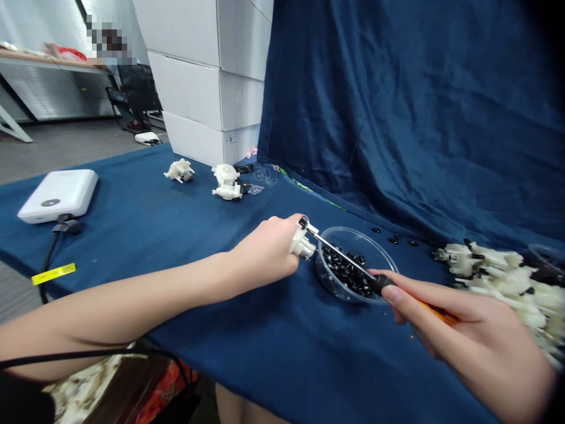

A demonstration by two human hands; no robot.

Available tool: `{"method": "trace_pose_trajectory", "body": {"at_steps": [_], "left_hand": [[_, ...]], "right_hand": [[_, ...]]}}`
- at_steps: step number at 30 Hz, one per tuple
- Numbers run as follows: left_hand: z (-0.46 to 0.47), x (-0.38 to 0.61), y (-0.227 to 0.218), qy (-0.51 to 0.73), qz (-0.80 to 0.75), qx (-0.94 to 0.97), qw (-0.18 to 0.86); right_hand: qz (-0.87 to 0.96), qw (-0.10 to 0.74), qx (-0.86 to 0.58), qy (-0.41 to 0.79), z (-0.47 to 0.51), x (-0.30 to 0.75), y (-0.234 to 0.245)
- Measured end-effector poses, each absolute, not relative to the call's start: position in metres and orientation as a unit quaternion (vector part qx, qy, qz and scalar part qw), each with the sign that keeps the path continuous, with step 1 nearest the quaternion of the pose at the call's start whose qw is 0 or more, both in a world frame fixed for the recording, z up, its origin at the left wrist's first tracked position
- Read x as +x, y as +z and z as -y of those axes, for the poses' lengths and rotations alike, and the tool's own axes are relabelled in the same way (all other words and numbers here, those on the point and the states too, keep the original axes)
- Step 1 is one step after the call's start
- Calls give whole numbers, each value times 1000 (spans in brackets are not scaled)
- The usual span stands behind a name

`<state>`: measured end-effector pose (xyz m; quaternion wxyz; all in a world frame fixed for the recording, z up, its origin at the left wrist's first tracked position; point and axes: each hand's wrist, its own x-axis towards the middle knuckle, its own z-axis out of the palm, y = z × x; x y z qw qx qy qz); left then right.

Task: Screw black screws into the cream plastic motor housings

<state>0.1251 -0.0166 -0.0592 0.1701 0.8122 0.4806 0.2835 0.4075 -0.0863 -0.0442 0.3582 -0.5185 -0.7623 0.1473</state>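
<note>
My left hand point(271, 250) is closed round a white plastic part point(302, 242) with a silvery cylinder on it. A small black piece point(303, 221) sits at the top of that part. In my right hand point(459, 321) is a screwdriver point(342, 254) with a black and orange handle. Its metal shaft slants up to the left, and the tip meets the white part near the black piece. Below the shaft stands a clear round tub point(391, 259) holding many small black pieces point(346, 274). My fingers hide much of the white part.
White plastic assemblies point(494, 265) are heaped at the right, and others point(227, 181) stand farther back. Loose black pieces point(395, 239) lie behind the tub. White boxes point(198, 88), a blue curtain point(397, 106) and a white power bank point(59, 194) border the table.
</note>
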Motion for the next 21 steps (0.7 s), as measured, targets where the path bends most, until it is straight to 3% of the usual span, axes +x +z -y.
{"method": "trace_pose_trajectory", "body": {"at_steps": [4,7,14,21], "left_hand": [[17,128,-60,264,-488,816,162],[17,129,-60,261,-491,818,148],[14,130,-63,255,-491,817,164],[14,128,-61,279,-480,815,166]], "right_hand": [[731,297,-555,265,85,416,-44],[744,252,-558,269,82,426,-47],[828,330,-451,-44,87,416,-54],[850,307,-394,-168,94,414,-57]]}}
